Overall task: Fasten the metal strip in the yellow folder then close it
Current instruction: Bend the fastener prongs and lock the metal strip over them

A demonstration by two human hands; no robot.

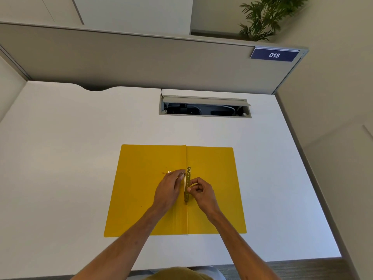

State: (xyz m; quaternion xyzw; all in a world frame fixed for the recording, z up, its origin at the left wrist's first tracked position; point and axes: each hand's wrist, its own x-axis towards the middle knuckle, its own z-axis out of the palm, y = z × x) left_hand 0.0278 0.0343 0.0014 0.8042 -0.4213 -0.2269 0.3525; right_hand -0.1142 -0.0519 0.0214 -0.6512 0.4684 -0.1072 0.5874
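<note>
Broad white desk (80,158). Open flat yellow card folder (141,188), near edge. Perforated brass metal strip (188,178) along spine fold. Left hand (168,190) pressing a bent prong, seemingly. Right hand (201,191) pinching strip's lower half. Fastening step under way; next: flatten prongs, then swing cover shut.

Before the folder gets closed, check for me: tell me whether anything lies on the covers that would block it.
Only the hands: the left hand and right hand rest on the open folder at the metal strip by the fold. Otherwise both covers look bare.
</note>
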